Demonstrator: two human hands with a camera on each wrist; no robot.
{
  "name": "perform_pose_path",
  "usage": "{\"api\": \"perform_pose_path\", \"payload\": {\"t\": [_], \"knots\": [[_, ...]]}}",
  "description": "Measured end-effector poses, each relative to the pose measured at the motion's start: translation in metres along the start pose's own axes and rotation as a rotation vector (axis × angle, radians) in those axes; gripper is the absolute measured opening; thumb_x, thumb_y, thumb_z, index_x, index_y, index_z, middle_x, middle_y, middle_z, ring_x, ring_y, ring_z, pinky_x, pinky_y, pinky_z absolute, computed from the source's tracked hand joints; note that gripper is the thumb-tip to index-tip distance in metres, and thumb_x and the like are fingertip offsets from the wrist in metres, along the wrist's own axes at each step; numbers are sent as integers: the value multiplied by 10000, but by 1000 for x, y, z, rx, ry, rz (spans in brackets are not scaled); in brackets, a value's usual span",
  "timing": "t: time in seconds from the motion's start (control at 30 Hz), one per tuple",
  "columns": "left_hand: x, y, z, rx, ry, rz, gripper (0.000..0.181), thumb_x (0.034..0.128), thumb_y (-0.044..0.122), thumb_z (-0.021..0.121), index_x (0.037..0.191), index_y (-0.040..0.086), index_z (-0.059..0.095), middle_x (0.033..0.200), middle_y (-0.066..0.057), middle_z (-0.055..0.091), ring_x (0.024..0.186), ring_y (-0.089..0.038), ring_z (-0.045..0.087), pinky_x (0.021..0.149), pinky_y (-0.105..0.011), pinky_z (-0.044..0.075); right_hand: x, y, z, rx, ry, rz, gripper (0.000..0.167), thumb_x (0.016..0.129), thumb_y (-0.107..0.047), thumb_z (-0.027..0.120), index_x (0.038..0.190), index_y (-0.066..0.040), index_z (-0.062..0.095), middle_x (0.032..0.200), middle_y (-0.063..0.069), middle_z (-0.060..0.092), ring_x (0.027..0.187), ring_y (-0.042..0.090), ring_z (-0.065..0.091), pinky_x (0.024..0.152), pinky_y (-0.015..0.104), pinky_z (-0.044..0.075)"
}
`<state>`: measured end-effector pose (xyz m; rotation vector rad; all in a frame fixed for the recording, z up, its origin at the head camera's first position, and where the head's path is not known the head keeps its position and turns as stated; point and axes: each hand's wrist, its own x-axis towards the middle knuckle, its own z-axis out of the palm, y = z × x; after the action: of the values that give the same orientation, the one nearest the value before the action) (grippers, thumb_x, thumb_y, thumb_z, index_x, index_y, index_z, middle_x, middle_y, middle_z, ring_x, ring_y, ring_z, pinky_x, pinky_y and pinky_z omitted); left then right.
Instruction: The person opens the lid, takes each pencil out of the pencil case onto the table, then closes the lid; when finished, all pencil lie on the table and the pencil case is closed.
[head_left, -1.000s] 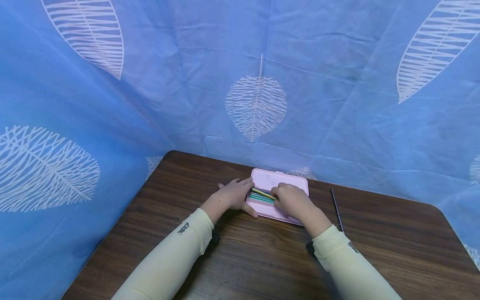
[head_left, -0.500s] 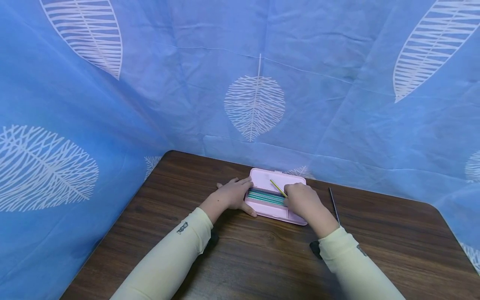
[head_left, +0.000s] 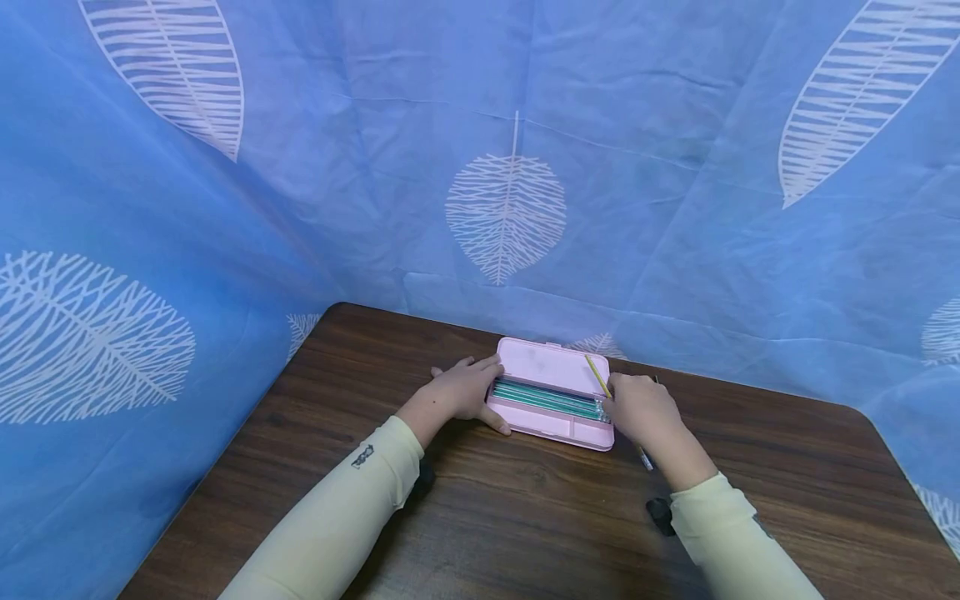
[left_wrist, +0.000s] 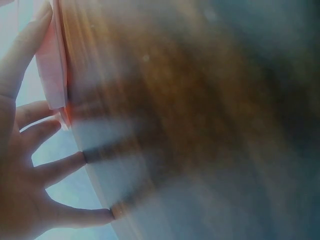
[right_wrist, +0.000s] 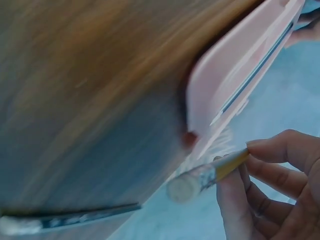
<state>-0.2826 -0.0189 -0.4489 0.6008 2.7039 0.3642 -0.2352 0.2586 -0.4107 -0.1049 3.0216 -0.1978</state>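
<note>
An open pink case (head_left: pixel 551 435) lies on the table with several green pencils (head_left: pixel 546 398) in its tray. My left hand (head_left: pixel 459 393) rests at the case's left end with fingers spread, also plain in the left wrist view, where the hand (left_wrist: pixel 30 170) touches the pink edge. Just off the case's right end, my right hand (head_left: pixel 647 408) pinches a yellow pencil (head_left: pixel 597 374). In the right wrist view the hand (right_wrist: pixel 275 185) grips that yellow pencil (right_wrist: pixel 232 164) between thumb and fingers, its eraser end toward the camera.
A dark pencil (right_wrist: pixel 75 218) lies on the table to the right of the case, mostly hidden behind my right hand in the head view. The brown wooden table (head_left: pixel 510 517) ends at a blue curtain (head_left: pixel 360 208) with white leaf prints behind and at the left.
My right hand has moved right with the yellow pencil, from over the tray to beyond the case's right end. More green pencils show. The left hand has stayed in place.
</note>
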Motion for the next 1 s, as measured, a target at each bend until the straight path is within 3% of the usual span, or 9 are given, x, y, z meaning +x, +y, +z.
{"api": "perform_pose_path", "payload": {"t": [0.47, 0.87, 1.0], "knots": [[-2, -1, 0, -1, 5, 6, 1111, 801, 709, 833, 1684, 234, 352, 1820, 22, 197, 1671, -411, 223, 1192, -860, 249, -10, 54, 0, 14, -30, 133, 254, 1002, -113, 670, 1099, 121, 689, 825, 208, 697, 668, 277, 648, 583, 434, 544], [0, -2, 1, 6, 8, 6, 1112, 799, 717, 830, 1682, 237, 353, 1819, 22, 200, 1671, -411, 224, 1188, -861, 256, -17, 87, 8, 10, -109, 177, 295, 1027, -88, 534, 792, 41, 654, 691, 134, 631, 600, 245, 600, 550, 383, 509], [0, -1, 1, 0, 6, 6, 1113, 803, 712, 830, 1685, 231, 350, 1819, 17, 201, 1671, -412, 223, 1190, -863, 249, -17, 97, 11, 92, -141, 186, 274, 1022, -72, 494, 821, 31, 648, 681, 104, 626, 587, 201, 614, 541, 340, 512]]}}
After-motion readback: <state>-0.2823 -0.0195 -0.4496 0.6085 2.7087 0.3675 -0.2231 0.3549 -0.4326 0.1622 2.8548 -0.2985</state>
